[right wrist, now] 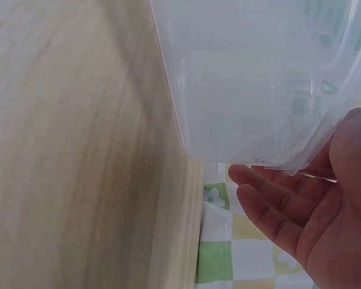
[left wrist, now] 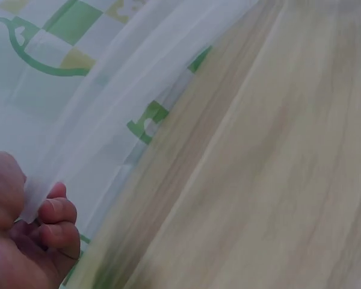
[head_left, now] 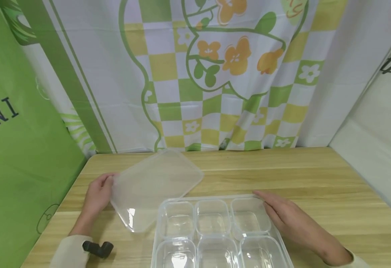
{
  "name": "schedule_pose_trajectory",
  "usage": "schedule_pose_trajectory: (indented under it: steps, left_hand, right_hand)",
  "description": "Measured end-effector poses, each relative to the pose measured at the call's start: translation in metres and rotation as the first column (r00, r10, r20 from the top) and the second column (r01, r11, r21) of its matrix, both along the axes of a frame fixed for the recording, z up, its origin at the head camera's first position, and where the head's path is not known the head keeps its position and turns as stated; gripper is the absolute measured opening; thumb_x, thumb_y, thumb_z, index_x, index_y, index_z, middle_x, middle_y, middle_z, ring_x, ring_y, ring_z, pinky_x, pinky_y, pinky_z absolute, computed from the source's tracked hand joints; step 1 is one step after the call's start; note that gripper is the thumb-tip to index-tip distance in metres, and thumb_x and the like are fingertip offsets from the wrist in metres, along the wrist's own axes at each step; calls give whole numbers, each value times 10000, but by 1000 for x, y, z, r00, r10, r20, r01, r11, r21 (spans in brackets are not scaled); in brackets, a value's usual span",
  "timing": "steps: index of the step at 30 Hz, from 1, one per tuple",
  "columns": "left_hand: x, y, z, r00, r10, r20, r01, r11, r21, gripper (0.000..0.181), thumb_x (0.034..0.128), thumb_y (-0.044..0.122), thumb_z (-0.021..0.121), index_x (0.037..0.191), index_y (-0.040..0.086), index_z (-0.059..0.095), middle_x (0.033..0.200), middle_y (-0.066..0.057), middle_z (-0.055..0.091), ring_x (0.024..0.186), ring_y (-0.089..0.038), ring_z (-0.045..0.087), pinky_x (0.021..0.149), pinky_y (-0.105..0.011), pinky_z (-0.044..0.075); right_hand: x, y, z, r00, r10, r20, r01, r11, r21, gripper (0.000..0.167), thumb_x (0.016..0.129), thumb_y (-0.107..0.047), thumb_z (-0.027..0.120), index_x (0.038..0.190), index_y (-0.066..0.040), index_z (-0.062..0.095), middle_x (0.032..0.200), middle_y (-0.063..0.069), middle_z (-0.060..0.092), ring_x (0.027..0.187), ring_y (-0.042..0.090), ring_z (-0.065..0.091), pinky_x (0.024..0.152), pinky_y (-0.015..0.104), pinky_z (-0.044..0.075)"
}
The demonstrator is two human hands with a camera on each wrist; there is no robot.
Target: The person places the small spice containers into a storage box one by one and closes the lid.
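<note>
In the head view, my left hand (head_left: 99, 193) pinches the left corner of a translucent rectangular lid (head_left: 155, 182). The left wrist view shows the thumb and curled fingers (left wrist: 59, 217) on the lid's edge (left wrist: 108, 114); the lid is tilted up off the table there. A clear plastic box (head_left: 156, 238) stands at the table's near middle, holding several small clear square containers (head_left: 212, 217) in rows. My right hand (head_left: 290, 217) rests against the box's far right corner, its fingers nearly straight. In the right wrist view, fingertips (right wrist: 243, 174) touch the box's corner (right wrist: 246, 120).
The wood-grain table (head_left: 332, 193) runs back to a patterned curtain (head_left: 215, 93). A green cloth (head_left: 21, 156) hangs at the left and a white one (head_left: 379, 141) at the right. Near the left cuff is a black fitting (head_left: 98, 249). The box's near end lies out of frame.
</note>
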State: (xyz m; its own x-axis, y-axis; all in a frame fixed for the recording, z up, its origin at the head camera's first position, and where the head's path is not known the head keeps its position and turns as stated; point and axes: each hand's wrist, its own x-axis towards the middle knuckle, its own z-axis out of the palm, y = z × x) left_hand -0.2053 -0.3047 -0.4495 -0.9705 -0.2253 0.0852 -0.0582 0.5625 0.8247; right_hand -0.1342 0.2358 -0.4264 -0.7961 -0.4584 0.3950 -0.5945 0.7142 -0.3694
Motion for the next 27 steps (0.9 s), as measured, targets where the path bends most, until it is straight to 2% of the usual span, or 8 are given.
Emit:
schedule_pose_trajectory:
  steps: [3,5,10,12,18,20,23,27]
  left_hand:
    - [0,5,3,998,58,8,-58,995,76,453,1114,335,412,1394,37,605,1026,-154,638,836,-179,567,666,-273,515]
    - [1,7,5,997,69,19,-71,988,139,462,1113,363,423,1415,56,592,959,-110,599,747,-141,532,592,-265,499]
    - [0,10,10,997,79,20,-82,970,229,479,1105,414,447,1433,92,581,969,-44,604,649,-78,476,506,-228,447]
    - [-1,12,12,996,92,1,-89,964,251,478,1098,423,465,1414,91,599,977,-34,627,656,-75,486,514,-221,451]
    - [-4,16,19,991,117,-60,-95,952,290,455,1090,405,505,1375,73,627,979,23,674,720,-98,548,541,-210,481]
    - [-4,18,21,989,113,-91,-80,948,308,445,1087,393,518,1345,51,640,928,19,671,696,-102,553,525,-205,477]
    - [-5,22,25,983,90,-161,-27,934,357,418,1081,366,543,1252,5,668,811,-9,649,618,-96,533,486,-202,455]
    - [-7,28,32,962,77,-260,38,911,410,360,1080,310,560,1166,-14,693,704,-32,603,540,-91,502,442,-200,423]
  right_hand:
    - [0,0,0,1000,4,-5,-4,1000,4,431,1016,12,589,1430,-106,590,1365,18,644,1226,240,617,1030,233,450]
    - [0,0,0,1000,4,-4,-4,1000,5,430,1014,13,590,1428,-103,592,1361,20,646,1223,240,619,1024,251,463]
    - [-1,0,1,1000,0,6,0,1000,12,413,1018,3,592,1421,-88,597,1365,13,644,1231,238,613,1037,242,447]
    - [-1,0,1,1000,4,-2,-4,1000,21,410,1015,2,599,1417,-81,600,1364,12,644,1231,238,614,1033,267,458]
    - [-3,1,6,999,41,-17,-40,997,59,426,1002,1,622,1422,-67,592,1375,31,635,1233,251,613,972,449,516]
    - [-4,3,9,999,53,7,-54,996,68,422,1014,-13,615,1432,-59,581,1395,36,622,1251,254,600,976,461,515]
    - [-6,4,14,996,54,67,-58,997,58,398,1051,-74,588,1449,-64,563,1422,37,602,1280,260,579,1014,432,498]
    - [-14,3,21,986,60,154,-61,998,-2,365,1094,-147,530,1450,-74,557,1428,58,593,1282,280,571,1018,478,490]
